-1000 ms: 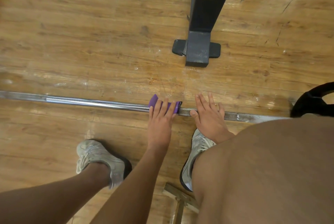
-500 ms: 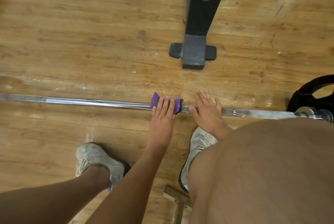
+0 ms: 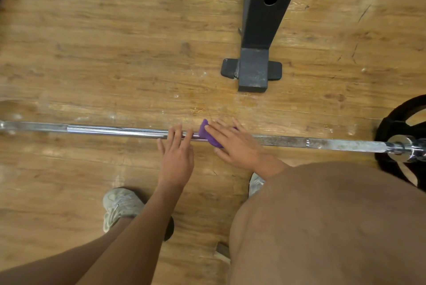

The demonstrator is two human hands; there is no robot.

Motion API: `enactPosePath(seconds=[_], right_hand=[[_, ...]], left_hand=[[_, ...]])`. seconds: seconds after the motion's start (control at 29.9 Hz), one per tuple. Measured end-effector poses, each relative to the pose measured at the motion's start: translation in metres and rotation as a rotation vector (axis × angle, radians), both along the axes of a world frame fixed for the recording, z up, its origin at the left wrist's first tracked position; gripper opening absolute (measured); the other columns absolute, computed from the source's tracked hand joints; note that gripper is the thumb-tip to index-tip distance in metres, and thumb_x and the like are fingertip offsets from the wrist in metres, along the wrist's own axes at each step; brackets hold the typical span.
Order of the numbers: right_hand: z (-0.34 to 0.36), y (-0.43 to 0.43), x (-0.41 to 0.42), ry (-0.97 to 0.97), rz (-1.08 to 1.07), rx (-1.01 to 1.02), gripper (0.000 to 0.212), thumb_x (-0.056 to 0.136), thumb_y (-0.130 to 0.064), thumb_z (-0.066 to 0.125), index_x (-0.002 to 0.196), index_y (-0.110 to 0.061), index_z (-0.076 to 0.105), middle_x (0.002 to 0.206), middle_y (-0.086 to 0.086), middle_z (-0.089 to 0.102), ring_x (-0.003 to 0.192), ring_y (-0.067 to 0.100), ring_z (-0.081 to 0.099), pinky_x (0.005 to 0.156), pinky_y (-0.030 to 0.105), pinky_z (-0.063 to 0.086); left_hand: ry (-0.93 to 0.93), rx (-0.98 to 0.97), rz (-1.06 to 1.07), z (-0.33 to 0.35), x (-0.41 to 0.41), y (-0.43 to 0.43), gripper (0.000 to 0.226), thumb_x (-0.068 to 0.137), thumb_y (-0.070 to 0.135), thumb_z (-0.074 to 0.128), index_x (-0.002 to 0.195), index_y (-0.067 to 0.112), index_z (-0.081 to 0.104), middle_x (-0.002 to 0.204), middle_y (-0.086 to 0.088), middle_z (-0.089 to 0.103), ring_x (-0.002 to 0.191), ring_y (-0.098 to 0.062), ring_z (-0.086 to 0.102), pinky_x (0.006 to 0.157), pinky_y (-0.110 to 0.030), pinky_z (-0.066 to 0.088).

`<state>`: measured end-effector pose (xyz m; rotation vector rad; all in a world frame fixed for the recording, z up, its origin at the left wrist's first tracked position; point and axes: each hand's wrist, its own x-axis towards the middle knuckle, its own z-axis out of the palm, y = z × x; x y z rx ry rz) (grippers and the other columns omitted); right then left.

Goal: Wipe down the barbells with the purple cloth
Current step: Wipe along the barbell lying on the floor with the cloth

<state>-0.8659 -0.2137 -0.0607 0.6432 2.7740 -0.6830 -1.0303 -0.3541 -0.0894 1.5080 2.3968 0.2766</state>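
A long steel barbell (image 3: 115, 130) lies on the wooden floor and runs left to right across the head view. A small purple cloth (image 3: 204, 133) is draped over its middle. My right hand (image 3: 237, 144) lies over the cloth and presses it onto the bar, so only the cloth's left edge shows. My left hand (image 3: 177, 155) is just left of the cloth, its fingers spread and resting on the bare shaft. The bar is shiny to the left of the cloth and dull and rough to the right of it.
A black weight plate (image 3: 391, 128) sits on the barbell's right end. A black rack post with a rubber foot (image 3: 253, 70) stands just beyond the bar. My shoe (image 3: 119, 206) and bare knee (image 3: 322, 227) are on the near side.
The cloth was under my left hand; now my right hand covers it. My left hand has slid a little left onto the bare bar.
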Motion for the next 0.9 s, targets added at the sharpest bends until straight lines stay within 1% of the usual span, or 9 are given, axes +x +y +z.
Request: enactPosePath(seconds=[0.1,0.2,0.3,0.37,0.5,0.64,0.74,0.8,0.9], right_hand=[[-0.009,-0.003,-0.02,-0.091,-0.018,0.013,0.067,0.107,-0.041,0.04,0.162,-0.022,0.005,0.17,-0.003,0.001,0.156,0.022,0.001,0.124,0.055,0.01],[-0.017,0.0,-0.025,-0.108,-0.054,0.042,0.064,0.109,-0.025,0.041,0.161,-0.025,0.005,0.17,-0.004,0.005,0.156,0.024,0.01,0.121,0.055,0.022],[-0.014,-0.004,-0.014,-0.059,-0.068,0.081,0.081,0.099,0.001,0.044,0.162,-0.028,0.002,0.17,-0.007,0.001,0.156,0.022,0.011,0.122,0.049,0.02],[-0.013,-0.008,0.001,-0.031,-0.094,0.104,0.088,0.093,0.006,0.045,0.162,-0.03,0.004,0.17,-0.008,0.002,0.156,0.021,0.01,0.122,0.045,0.013],[-0.026,-0.011,0.019,0.078,-0.253,0.13,0.081,0.09,0.004,0.055,0.159,-0.025,0.026,0.167,-0.003,0.022,0.152,0.022,0.025,0.12,0.048,0.015],[-0.045,-0.015,0.005,0.18,-0.28,0.211,0.063,0.087,-0.016,0.075,0.145,-0.019,0.053,0.152,0.001,0.051,0.137,0.024,0.051,0.11,0.052,0.034],[-0.044,-0.01,0.008,0.221,-0.266,0.189,0.047,0.096,-0.032,0.052,0.141,-0.02,0.058,0.146,0.0,0.057,0.13,0.022,0.058,0.104,0.047,0.044],[-0.045,-0.007,0.021,0.218,-0.288,0.198,0.048,0.1,-0.036,0.038,0.143,-0.022,0.056,0.146,-0.003,0.056,0.13,0.019,0.057,0.106,0.041,0.038],[-0.048,-0.01,0.03,0.241,-0.417,0.21,0.048,0.101,-0.035,0.036,0.14,-0.02,0.06,0.141,-0.001,0.061,0.127,0.021,0.059,0.108,0.039,0.027]], left_hand=[[0.02,-0.03,-0.045,-0.003,-0.013,0.005,0.047,0.1,0.028,0.039,0.146,0.022,0.052,0.156,-0.017,0.041,0.147,-0.041,0.031,0.11,-0.068,0.026],[-0.074,-0.058,-0.027,-0.003,-0.01,0.017,0.054,0.099,0.035,0.031,0.147,0.019,0.052,0.157,-0.024,0.036,0.146,-0.048,0.026,0.112,-0.067,0.028],[-0.096,-0.057,0.017,-0.005,-0.006,0.025,0.059,0.097,0.039,0.026,0.146,0.018,0.053,0.156,-0.029,0.033,0.145,-0.052,0.024,0.113,-0.066,0.026],[-0.1,-0.04,0.027,-0.005,-0.006,0.026,0.059,0.098,0.038,0.027,0.145,0.018,0.054,0.155,-0.03,0.033,0.145,-0.052,0.024,0.113,-0.067,0.026],[-0.116,-0.042,0.045,-0.004,-0.004,0.028,0.055,0.099,0.034,0.032,0.149,0.02,0.05,0.16,-0.028,0.024,0.15,-0.048,0.014,0.118,-0.064,0.017],[-0.107,-0.068,0.08,-0.002,0.003,0.032,0.049,0.104,0.034,0.035,0.149,0.022,0.048,0.162,-0.029,0.018,0.151,-0.047,0.007,0.119,-0.063,0.014],[-0.101,-0.065,0.095,-0.004,0.006,0.032,0.045,0.106,0.032,0.04,0.15,0.023,0.048,0.161,-0.03,0.017,0.151,-0.048,0.006,0.117,-0.064,0.014],[-0.093,-0.056,0.079,-0.005,0.005,0.032,0.045,0.106,0.029,0.045,0.15,0.023,0.048,0.161,-0.031,0.017,0.151,-0.049,0.007,0.117,-0.065,0.014],[-0.083,-0.059,0.094,-0.003,0.007,0.034,0.045,0.105,0.025,0.048,0.15,0.023,0.047,0.161,-0.031,0.016,0.151,-0.05,0.006,0.118,-0.065,0.014]])
